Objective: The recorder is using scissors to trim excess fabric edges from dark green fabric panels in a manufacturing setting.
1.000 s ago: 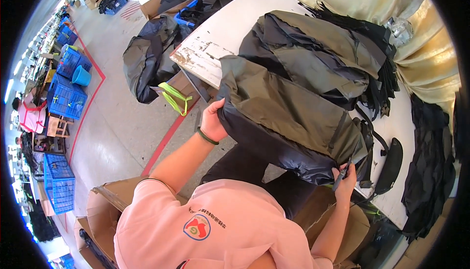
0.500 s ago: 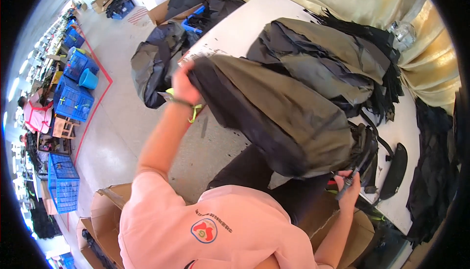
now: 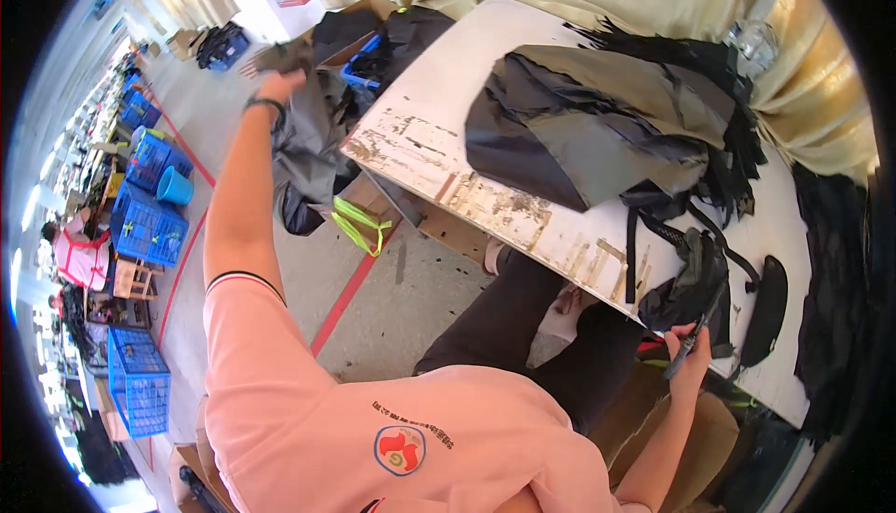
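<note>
My left hand (image 3: 271, 60) reaches open toward the upper left, while my right hand (image 3: 689, 350) grips small snips (image 3: 686, 350) beside the tabletop (image 3: 420, 130) edge, ready for cutting.

left hand (image 3: 273, 60) outstretched, grey fabric (image 3: 303, 135) | right hand (image 3: 689, 356) grips scissors (image 3: 693, 337)

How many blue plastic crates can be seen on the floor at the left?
4, as far as can be told: one blue plastic crate far back, one beside the blue bucket, one below it, one nearest. More may be hidden down the blurred aisle.
</note>
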Demonstrator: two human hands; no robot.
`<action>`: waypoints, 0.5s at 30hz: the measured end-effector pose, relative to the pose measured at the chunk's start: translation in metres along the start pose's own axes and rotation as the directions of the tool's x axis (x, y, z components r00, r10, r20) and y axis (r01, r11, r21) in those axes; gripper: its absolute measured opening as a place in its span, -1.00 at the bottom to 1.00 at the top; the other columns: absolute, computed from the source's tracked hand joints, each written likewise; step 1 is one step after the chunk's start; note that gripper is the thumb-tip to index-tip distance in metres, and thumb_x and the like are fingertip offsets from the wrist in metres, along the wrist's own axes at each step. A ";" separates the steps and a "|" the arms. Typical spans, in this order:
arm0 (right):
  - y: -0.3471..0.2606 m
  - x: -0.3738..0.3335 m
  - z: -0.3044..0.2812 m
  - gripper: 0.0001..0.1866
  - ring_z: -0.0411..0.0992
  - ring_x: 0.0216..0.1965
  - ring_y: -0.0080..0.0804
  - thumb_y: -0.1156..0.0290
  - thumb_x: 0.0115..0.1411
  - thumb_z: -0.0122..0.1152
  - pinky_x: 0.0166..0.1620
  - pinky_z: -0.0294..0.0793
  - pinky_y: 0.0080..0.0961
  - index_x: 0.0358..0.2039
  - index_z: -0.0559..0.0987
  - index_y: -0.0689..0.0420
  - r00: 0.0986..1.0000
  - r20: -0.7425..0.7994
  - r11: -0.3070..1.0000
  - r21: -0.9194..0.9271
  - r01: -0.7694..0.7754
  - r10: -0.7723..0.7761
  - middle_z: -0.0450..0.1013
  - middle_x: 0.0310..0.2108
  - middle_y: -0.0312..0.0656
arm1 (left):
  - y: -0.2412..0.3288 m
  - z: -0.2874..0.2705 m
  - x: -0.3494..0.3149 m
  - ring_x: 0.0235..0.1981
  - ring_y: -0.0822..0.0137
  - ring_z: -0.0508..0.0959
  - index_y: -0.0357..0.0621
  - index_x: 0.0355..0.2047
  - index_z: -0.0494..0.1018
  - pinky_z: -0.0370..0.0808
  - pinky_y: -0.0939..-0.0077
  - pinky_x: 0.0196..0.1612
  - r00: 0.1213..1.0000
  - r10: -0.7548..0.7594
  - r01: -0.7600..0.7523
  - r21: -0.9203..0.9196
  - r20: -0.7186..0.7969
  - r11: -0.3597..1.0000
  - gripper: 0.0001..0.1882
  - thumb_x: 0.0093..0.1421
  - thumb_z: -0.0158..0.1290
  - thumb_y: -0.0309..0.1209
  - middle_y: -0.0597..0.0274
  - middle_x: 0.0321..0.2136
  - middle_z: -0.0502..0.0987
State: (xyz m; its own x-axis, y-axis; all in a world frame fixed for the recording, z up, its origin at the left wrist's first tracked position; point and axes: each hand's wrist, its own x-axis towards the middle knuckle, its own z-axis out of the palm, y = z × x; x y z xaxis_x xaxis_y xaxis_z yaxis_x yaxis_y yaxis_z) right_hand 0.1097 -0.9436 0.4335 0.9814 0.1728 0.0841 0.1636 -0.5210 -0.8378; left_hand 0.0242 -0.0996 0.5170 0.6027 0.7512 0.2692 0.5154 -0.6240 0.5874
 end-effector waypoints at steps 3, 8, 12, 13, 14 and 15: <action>0.018 0.001 -0.015 -0.77 0.36 -0.36 -0.53 0.61 0.01 0.32 -0.20 0.38 -0.57 -0.37 0.42 0.18 0.991 -0.120 0.998 -0.006 -0.057 0.056 0.42 -0.44 -0.29 | -0.012 0.078 -0.035 -0.04 -0.01 0.51 -0.33 -0.10 0.45 0.40 0.25 0.03 0.990 0.004 -0.020 0.115 0.139 0.993 -0.32 -0.08 0.25 -0.01 -0.18 -0.16 0.54; 0.031 0.020 -0.030 -0.69 0.42 -0.38 -0.43 0.48 0.01 0.39 -0.26 0.41 -0.47 -0.33 0.41 0.25 0.953 -0.294 0.986 -0.127 -0.112 0.070 0.47 -0.42 -0.19 | 0.055 0.167 -0.096 -0.21 0.21 0.57 -0.26 -0.13 0.48 0.47 0.40 -0.10 0.919 0.349 -0.330 -0.123 0.184 0.936 -0.63 0.12 0.15 -0.28 0.05 -0.26 0.58; 0.046 0.019 -0.046 -0.62 0.45 -0.40 -0.06 0.37 0.00 0.41 -0.30 0.40 -0.32 -0.35 0.38 0.29 0.872 -0.485 0.959 -0.213 -0.187 0.062 0.49 -0.45 -0.02 | 0.239 0.216 -0.207 -0.37 0.47 0.53 -0.25 -0.19 0.49 0.47 0.62 -0.28 0.661 0.563 -0.122 -0.669 0.496 0.733 -0.82 0.22 0.03 -0.46 0.29 -0.39 0.55; 0.047 0.022 -0.044 -0.59 0.45 -0.39 0.01 0.33 -0.01 0.42 -0.29 0.40 -0.27 -0.34 0.38 0.28 0.874 -0.480 0.957 -0.210 -0.201 0.078 0.48 -0.45 0.00 | 0.263 0.233 -0.229 -0.37 0.48 0.54 -0.26 -0.21 0.49 0.49 0.61 -0.27 0.566 0.593 0.028 -0.732 0.573 0.680 -0.82 0.24 0.04 -0.42 0.27 -0.38 0.56; 0.049 0.022 -0.046 -0.57 0.44 -0.38 0.08 0.30 -0.03 0.42 -0.29 0.40 -0.23 -0.32 0.37 0.26 0.870 -0.483 0.951 -0.212 -0.226 0.099 0.48 -0.46 0.03 | 0.298 0.241 -0.258 -0.35 0.47 0.55 -0.28 -0.19 0.48 0.50 0.59 -0.25 0.432 0.616 0.169 -0.729 0.659 0.663 -0.78 0.25 0.05 -0.38 0.25 -0.35 0.55; 0.044 0.026 -0.043 -0.57 0.44 -0.38 0.08 0.30 -0.03 0.42 -0.29 0.40 -0.23 -0.32 0.37 0.26 0.867 -0.490 0.954 -0.203 -0.221 0.096 0.48 -0.46 0.03 | 0.320 0.254 -0.281 -0.32 0.46 0.56 -0.29 -0.16 0.46 0.51 0.58 -0.22 0.345 0.622 0.161 -0.697 0.703 0.699 -0.76 0.25 0.05 -0.37 0.22 -0.31 0.55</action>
State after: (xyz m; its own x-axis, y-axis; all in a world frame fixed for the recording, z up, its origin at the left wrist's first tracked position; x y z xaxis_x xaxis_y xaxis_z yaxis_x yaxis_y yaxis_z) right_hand 0.1464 -0.9985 0.4218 0.9156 -0.3099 0.2564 -0.0400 -0.7045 -0.7086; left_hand 0.1745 -0.5652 0.4360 0.9568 -0.2799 -0.0786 0.0326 -0.1653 0.9857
